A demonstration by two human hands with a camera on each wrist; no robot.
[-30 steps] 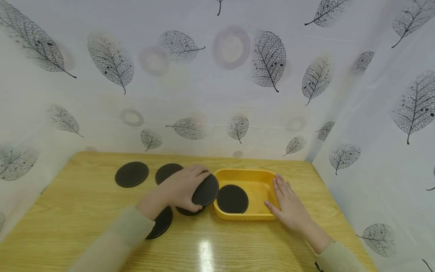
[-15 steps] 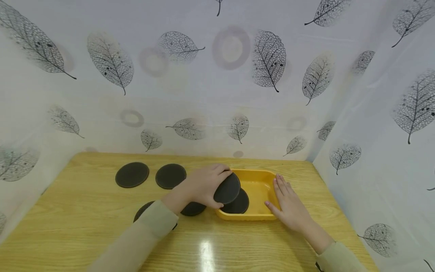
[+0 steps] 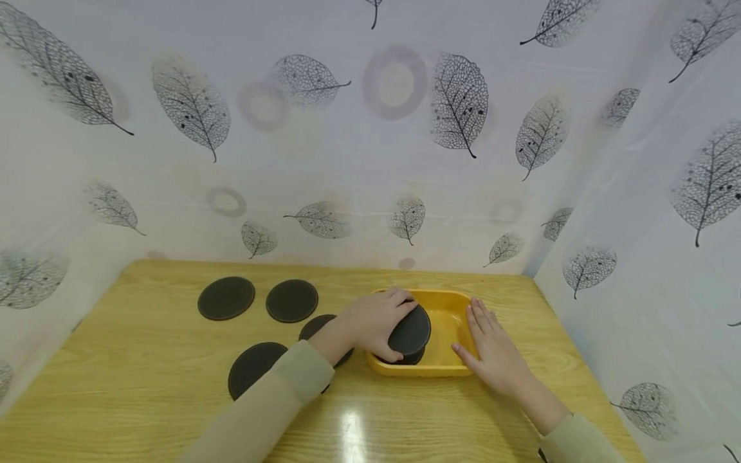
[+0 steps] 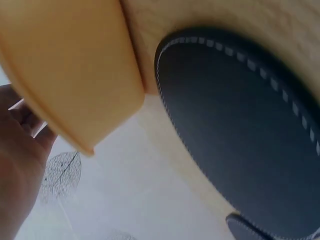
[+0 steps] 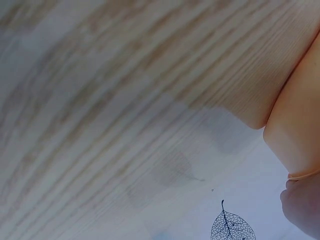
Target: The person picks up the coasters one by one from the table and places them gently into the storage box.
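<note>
My left hand [image 3: 370,325] grips a round black coaster [image 3: 413,328] between thumb and fingers, over the left part of a yellow plastic tray [image 3: 446,370]. Beneath it, another black coaster [image 3: 415,359] lies in the tray, mostly covered by the held one. My right hand [image 3: 492,350] rests on the tray's right end, fingers straight along the rim, thumb reaching inside. In the left wrist view the left hand [image 4: 17,160] reaches over the tray's wall [image 4: 75,65]. The right wrist view catches only the tray's outer side [image 5: 297,110] and part of the right hand [image 5: 306,205].
Left of the tray, several coasters lie on the wooden table [image 3: 145,360]: two at the back [image 3: 226,298], one at the front [image 3: 255,366], and one partly behind the left forearm [image 3: 315,325]. A white leaf-patterned sheet [image 3: 347,148] stands behind and to the right.
My left hand has carried the coaster rightward, from beside the tray's left end to over the coaster inside. The right hand has stayed on the rim.
</note>
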